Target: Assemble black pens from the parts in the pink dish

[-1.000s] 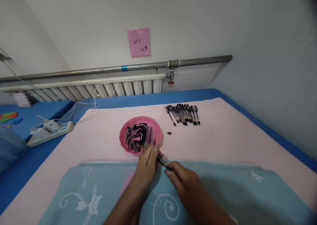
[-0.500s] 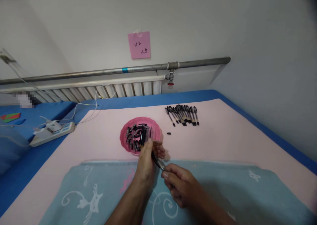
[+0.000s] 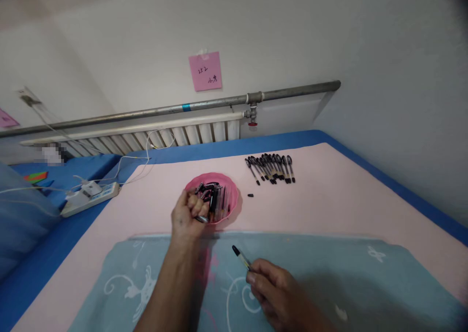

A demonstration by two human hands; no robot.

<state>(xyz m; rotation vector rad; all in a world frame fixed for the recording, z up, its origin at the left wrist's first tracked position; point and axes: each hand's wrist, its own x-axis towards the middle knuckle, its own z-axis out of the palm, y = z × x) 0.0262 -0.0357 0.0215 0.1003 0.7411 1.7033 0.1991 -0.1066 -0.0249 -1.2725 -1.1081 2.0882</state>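
My left hand (image 3: 188,214) is curled over the near left rim of a pink dish (image 3: 231,195) that holds several black and clear pen parts (image 3: 214,200). Its fingers are closed among the parts; a small silvery piece shows under them. My right hand (image 3: 272,288) is lower, over a light blue towel (image 3: 329,278), pinching a black-tipped pen (image 3: 240,257) that points up and left. A row of several assembled black pens (image 3: 272,167) lies beyond the dish on the pink cloth. One small black cap (image 3: 250,195) lies alone between dish and row.
A white power strip (image 3: 89,198) with cables sits at the left on the blue cover. A radiator (image 3: 164,136) and a grey pipe (image 3: 219,100) run along the back wall under a pink note (image 3: 205,70). The wall closes in on the right.
My hands have come apart. The left hand moved up and left into the pink dish. The right hand drew back toward me, keeping the pen.
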